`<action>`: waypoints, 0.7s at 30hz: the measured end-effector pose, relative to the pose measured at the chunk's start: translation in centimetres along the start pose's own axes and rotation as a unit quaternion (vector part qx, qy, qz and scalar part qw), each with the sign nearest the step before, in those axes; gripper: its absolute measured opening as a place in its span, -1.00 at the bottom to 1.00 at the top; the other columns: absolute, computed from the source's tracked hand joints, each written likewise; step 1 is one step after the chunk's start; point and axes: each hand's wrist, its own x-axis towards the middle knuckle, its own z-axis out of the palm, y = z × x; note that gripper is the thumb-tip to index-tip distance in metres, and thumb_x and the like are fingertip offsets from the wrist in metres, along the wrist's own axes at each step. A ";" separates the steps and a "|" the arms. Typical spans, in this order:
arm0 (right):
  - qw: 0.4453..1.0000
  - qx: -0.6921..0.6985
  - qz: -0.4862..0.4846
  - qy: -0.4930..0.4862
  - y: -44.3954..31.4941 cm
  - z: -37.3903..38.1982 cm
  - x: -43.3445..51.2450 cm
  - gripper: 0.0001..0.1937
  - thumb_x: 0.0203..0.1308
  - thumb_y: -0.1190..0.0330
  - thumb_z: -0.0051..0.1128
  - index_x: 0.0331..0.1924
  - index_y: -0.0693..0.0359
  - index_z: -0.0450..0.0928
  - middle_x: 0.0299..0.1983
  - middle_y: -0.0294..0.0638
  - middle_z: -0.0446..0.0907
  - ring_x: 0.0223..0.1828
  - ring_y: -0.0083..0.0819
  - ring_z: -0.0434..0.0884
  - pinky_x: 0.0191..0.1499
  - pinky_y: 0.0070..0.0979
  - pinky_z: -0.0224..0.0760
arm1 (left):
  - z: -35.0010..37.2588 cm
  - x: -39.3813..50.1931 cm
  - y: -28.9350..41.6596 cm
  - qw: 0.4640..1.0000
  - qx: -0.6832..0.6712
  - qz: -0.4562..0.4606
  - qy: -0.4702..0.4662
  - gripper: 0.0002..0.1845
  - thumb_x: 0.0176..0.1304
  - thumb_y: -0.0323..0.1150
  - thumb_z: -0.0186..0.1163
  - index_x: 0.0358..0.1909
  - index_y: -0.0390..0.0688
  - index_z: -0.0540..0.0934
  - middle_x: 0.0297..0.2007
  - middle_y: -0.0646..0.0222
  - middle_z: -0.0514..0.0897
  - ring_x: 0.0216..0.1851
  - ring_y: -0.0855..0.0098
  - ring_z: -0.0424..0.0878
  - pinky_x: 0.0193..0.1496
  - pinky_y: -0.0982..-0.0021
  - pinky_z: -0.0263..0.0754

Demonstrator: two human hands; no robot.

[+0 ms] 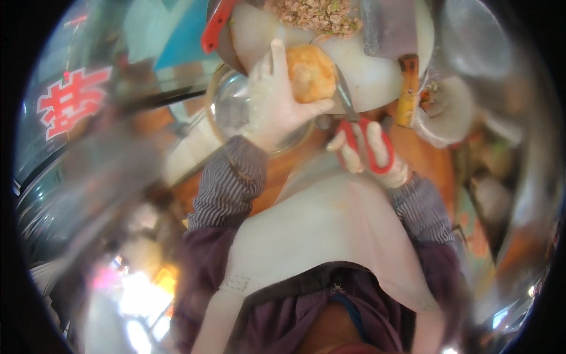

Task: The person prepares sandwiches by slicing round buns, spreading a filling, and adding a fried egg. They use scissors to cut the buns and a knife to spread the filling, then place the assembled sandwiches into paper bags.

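My left hand [270, 95], in a pale translucent glove, holds a round golden-brown flatbread [311, 73] between its thumb and fingers. My right hand [376, 152], also gloved, grips scissors [378, 161] by their red loop handles. The scissor blades point away from me along the right edge of the flatbread; whether they touch or enter it I cannot tell. Both hands are at the near side of a round white cutting board [376, 84]. Chopped meat with green bits [316, 15] is heaped on the board's far part.
A cleaver [389, 26] lies at the board's right, its yellowish handle over the near edge. A red-handled knife [216, 26] lies at the left. A shiny metal bowl [227, 99] stands under my left wrist. A whitish container [446, 110] is at the right.
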 end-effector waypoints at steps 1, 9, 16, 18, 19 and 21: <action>0.999 -0.017 -0.029 -0.011 -0.5 0.5 -0.7 -0.12 0.41 -0.35 -0.46 0.05 0.44 0.52 -0.52 -0.25 0.48 -0.38 -0.44 0.47 -0.33 -0.56 0.33 | -0.1 -0.1 0.1 0.999 -0.029 -0.025 -0.019 0.29 -0.20 0.04 0.59 0.43 -0.46 0.07 0.18 -0.19 0.46 0.22 -0.10 0.44 0.31 0.07 0.30; 0.998 0.059 -0.020 0.027 -3.1 2.9 0.6 0.00 0.32 -0.46 -0.57 -0.01 0.46 0.54 -0.59 -0.22 0.45 -0.50 -0.40 0.43 -0.30 -0.46 0.33 | -1.6 1.0 -1.2 0.985 -0.016 0.119 -0.120 0.23 -0.24 -0.04 0.61 0.42 -0.44 0.15 0.17 -0.19 0.50 0.22 -0.09 0.46 0.32 0.12 0.31; 0.996 -0.023 -0.078 0.040 -1.7 3.6 0.7 -0.02 0.32 -0.46 -0.56 -0.10 0.40 0.60 -0.69 -0.25 0.35 -0.62 -0.42 0.33 -0.41 -0.47 0.31 | -2.4 1.8 -2.1 0.973 -0.056 0.160 -0.154 0.20 -0.27 -0.16 0.62 0.45 -0.31 0.18 0.28 -0.05 0.43 0.31 -0.05 0.38 0.37 0.14 0.26; 0.995 0.009 -0.085 0.046 -1.4 4.0 0.1 -0.03 0.35 -0.43 -0.61 -0.12 0.43 0.59 -0.69 -0.27 0.34 -0.61 -0.40 0.38 -0.46 -0.48 0.30 | -2.6 2.1 -2.5 0.962 -0.059 0.191 -0.184 0.20 -0.30 -0.23 0.61 0.46 -0.26 0.19 0.32 0.00 0.40 0.33 -0.02 0.35 0.40 0.16 0.24; 0.994 0.014 -0.107 0.018 -1.4 4.2 0.0 -0.03 0.37 -0.41 -0.63 -0.12 0.44 0.58 -0.69 -0.28 0.34 -0.60 -0.38 0.41 -0.48 -0.49 0.30 | -2.7 2.4 -2.7 0.956 -0.057 0.203 -0.202 0.20 -0.32 -0.27 0.61 0.47 -0.24 0.19 0.34 0.03 0.38 0.34 0.00 0.34 0.41 0.18 0.22; 0.996 0.027 -0.074 0.030 -1.8 3.9 0.0 -0.03 0.37 -0.40 -0.64 -0.10 0.44 0.58 -0.67 -0.27 0.35 -0.53 -0.37 0.45 -0.43 -0.48 0.32 | -2.5 3.1 -2.8 0.941 -0.065 0.229 -0.241 0.24 -0.34 -0.28 0.61 0.49 -0.19 0.15 0.34 0.03 0.38 0.35 -0.01 0.33 0.42 0.14 0.20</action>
